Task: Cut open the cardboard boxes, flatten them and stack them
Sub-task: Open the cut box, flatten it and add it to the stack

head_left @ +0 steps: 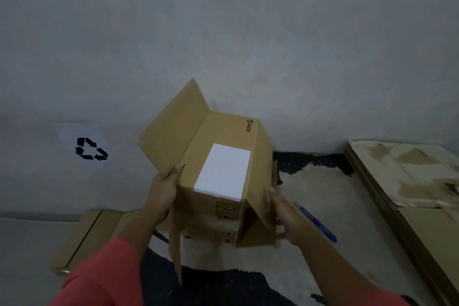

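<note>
From the head view, I held the cardboard box up in front of me, off the floor and before the grey wall. It was plain brown, with a white label on its upper face, small handling marks printed below and a short logo near the far corner. Its flaps stood open at both ends; I could not see inside.

My left hand gripped the left edge, thumb on top. My right hand held the right flap, thumb against it, fingers curled at its lower edge.

A blue pen-like tool lay on the floor just beside my right hand. Flattened cardboard lay to the lower left and a flat stack well to the right. A recycling sign hung on the wall.
</note>
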